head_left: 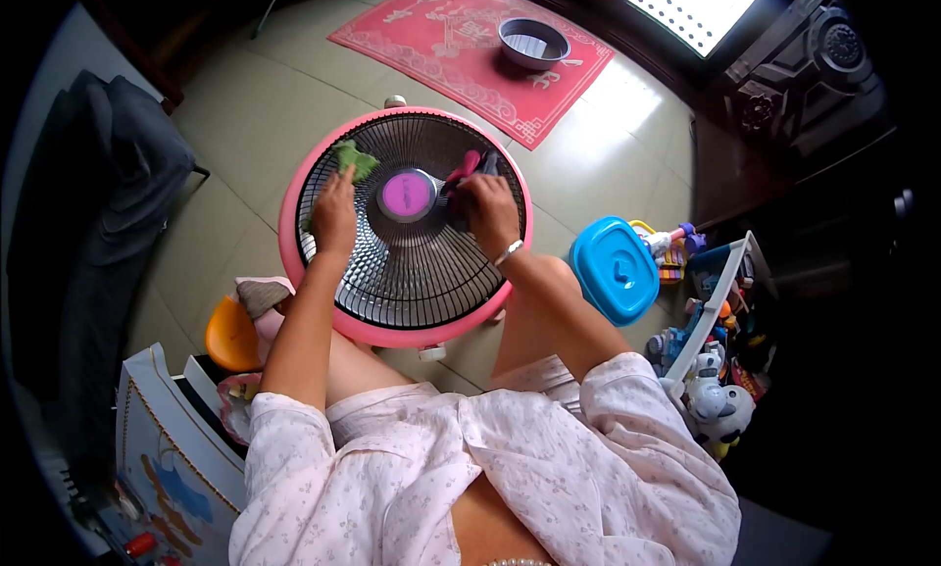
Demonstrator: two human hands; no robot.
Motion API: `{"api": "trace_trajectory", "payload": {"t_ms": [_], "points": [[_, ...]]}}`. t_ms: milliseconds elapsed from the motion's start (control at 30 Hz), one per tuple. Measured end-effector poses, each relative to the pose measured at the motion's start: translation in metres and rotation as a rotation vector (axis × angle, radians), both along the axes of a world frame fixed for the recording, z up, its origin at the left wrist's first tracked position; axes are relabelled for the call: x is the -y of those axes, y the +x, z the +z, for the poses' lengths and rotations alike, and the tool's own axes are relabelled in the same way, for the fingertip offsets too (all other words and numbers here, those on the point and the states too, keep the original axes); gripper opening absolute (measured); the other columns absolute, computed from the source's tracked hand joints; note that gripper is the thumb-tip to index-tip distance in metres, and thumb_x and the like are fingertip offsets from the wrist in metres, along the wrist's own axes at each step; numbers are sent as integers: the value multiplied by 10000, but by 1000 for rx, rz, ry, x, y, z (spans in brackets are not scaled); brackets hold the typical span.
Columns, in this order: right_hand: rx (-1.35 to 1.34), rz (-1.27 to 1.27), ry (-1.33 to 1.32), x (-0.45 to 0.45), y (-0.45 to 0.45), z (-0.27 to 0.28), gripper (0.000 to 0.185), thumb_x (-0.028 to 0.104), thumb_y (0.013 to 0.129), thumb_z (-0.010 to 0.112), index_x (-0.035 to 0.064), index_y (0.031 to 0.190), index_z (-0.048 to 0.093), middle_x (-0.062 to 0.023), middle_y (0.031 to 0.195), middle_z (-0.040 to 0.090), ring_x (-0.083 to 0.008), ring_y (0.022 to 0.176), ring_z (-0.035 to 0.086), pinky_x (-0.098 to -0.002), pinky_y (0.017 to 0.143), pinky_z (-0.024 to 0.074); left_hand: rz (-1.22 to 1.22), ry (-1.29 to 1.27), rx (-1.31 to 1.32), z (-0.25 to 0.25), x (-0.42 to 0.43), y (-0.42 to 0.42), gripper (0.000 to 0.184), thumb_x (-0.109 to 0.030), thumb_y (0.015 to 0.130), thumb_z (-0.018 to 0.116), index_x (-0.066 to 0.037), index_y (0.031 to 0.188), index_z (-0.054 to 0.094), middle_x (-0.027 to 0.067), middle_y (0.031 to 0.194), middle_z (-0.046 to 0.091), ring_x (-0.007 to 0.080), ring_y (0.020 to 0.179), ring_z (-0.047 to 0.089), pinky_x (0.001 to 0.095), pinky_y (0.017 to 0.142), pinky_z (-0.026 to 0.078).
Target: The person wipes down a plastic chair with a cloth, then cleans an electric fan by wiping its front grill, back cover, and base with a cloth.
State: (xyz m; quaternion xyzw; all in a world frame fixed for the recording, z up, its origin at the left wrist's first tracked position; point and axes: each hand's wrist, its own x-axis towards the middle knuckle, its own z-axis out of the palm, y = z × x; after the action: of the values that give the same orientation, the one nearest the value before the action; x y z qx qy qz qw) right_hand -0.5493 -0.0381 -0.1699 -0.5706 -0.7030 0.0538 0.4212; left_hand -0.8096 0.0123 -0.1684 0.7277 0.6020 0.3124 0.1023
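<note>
A round, pink-rimmed electric heater (pixel 421 329) with a black wire grille and a purple centre disc (pixel 407 194) lies face up between my knees. My left hand (pixel 335 213) is closed on a green cloth (pixel 357 160) at the grille's upper left. At the upper right, my right hand (pixel 490 211) grips a dark cloth with pink parts (pixel 469 169), held against or just over the wires; its exact contact is hard to see. A bracelet circles my right wrist.
A grey basin (pixel 534 45) rests on a red patterned mat (pixel 431 27) ahead. To the right are a blue lid (pixel 615 272) and a bin of toys (pixel 720 306). An orange item (pixel 231 336) and a white box (pixel 162 448) are at left.
</note>
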Motion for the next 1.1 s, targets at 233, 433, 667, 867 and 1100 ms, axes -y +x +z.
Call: {"api": "trace_trajectory", "payload": {"t_ms": [233, 433, 667, 867, 1100], "points": [[-583, 446, -428, 47, -14, 26, 239, 55, 819, 646, 32, 1048, 584, -128, 919, 601, -233, 883, 602, -320, 795, 465, -308, -22, 350, 43, -2, 56, 329, -32, 914, 503, -110, 1215, 610, 201, 1102, 639, 335, 1007, 631, 372, 834, 503], [-985, -90, -328, -15, 62, 27, 243, 158, 859, 632, -7, 1037, 610, -175, 1034, 616, -207, 946, 603, -321, 827, 471, -344, 75, 126, 31, -112, 78, 317, -136, 904, 521, -106, 1212, 593, 181, 1151, 617, 346, 1057, 588, 408, 898, 465], [-154, -224, -256, -21, 45, -15, 341, 115, 703, 690, 38, 1021, 593, -157, 1068, 566, -366, 1000, 526, -421, 872, 460, -598, -41, 27, -9, -98, 131, 299, -3, 853, 507, -76, 1094, 667, 176, 1213, 592, 319, 1161, 548, 364, 985, 434], [-431, 358, -442, 26, 22, 14, 324, 82, 691, 694, 35, 1002, 615, -141, 895, 611, -266, 857, 580, -359, 796, 472, -794, -357, 124, 37, -22, 116, 366, 91, 826, 471, -34, 1109, 667, 182, 1242, 598, 270, 1182, 560, 310, 1018, 409], [-1155, -44, -427, 27, 83, 35, 266, 149, 808, 678, 21, 1028, 601, -40, 859, 626, -141, 744, 594, -299, 649, 499, -669, -191, 374, 69, -45, 121, 321, 30, 890, 451, -37, 1142, 639, 141, 1149, 644, 243, 1074, 617, 305, 931, 460]]}}
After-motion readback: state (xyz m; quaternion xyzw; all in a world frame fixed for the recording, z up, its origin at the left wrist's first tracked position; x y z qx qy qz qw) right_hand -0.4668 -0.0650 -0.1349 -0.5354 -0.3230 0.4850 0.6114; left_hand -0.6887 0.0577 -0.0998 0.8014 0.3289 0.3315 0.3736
